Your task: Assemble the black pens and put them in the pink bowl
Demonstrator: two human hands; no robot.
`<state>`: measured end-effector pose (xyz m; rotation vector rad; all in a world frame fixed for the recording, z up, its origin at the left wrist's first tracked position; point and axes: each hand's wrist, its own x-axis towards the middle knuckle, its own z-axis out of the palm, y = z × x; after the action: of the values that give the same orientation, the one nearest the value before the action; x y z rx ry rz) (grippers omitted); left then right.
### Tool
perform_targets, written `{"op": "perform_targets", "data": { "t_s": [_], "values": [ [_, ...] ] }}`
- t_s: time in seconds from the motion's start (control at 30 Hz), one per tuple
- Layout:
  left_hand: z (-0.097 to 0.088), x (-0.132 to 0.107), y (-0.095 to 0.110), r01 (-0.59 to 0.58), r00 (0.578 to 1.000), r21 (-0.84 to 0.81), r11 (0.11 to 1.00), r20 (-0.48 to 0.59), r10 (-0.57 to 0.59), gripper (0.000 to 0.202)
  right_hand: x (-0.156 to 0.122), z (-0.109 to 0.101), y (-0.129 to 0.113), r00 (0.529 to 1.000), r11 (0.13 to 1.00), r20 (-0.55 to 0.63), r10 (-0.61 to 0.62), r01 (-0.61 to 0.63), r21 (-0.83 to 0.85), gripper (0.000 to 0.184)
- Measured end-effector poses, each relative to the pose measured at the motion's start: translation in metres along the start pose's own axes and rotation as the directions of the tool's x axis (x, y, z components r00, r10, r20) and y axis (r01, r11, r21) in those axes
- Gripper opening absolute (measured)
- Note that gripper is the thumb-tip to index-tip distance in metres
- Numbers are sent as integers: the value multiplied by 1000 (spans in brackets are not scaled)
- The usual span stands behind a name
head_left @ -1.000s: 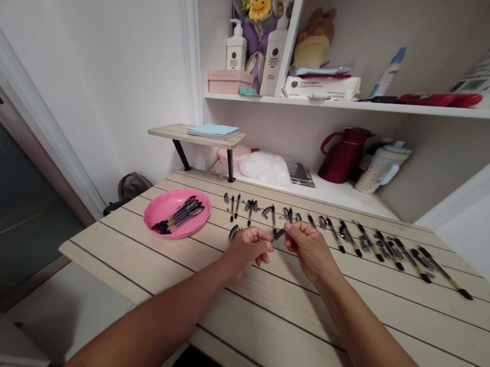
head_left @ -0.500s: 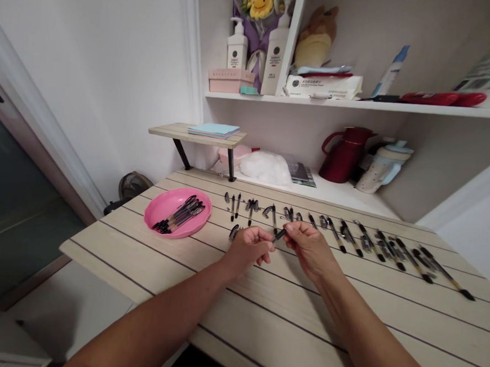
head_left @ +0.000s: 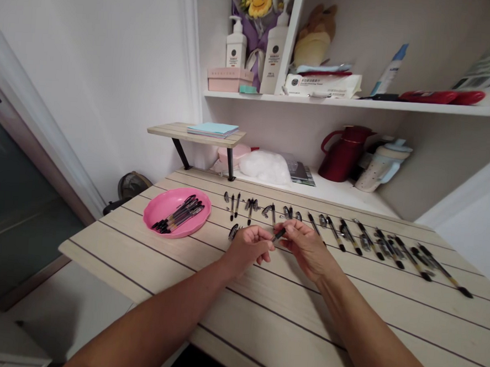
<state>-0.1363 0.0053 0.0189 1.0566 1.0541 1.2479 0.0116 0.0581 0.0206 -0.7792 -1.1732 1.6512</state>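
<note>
My left hand (head_left: 247, 249) and my right hand (head_left: 307, 247) meet above the middle of the pale wooden table (head_left: 261, 323). Both are closed in a pinch on one black pen (head_left: 279, 235) that spans the gap between their fingertips. A cap or pen part (head_left: 233, 231) lies just left of my left hand. Behind my hands runs a long row of pens and pen parts (head_left: 349, 237), laid side by side towards the right. A pink plate (head_left: 177, 213) at the left holds several black pens.
A small raised shelf (head_left: 196, 134) with blue paper stands at the table's back left. Behind the table a ledge carries a red jug (head_left: 345, 153), a pale cup (head_left: 382, 166) and a white bag. The upper wall shelf (head_left: 358, 103) holds bottles, boxes and a soft toy.
My right hand has shifted a little to the left, closer to my left hand, with the pen still between them. The view has barely moved.
</note>
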Motion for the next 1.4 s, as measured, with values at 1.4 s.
{"op": "perform_targets", "data": {
  "t_s": [1.4],
  "values": [
    [-2, 5, -5, 4, 999, 58, 998, -52, -1, 17, 6, -8, 10, 999, 998, -38, -28, 30, 59, 15]
  ]
}}
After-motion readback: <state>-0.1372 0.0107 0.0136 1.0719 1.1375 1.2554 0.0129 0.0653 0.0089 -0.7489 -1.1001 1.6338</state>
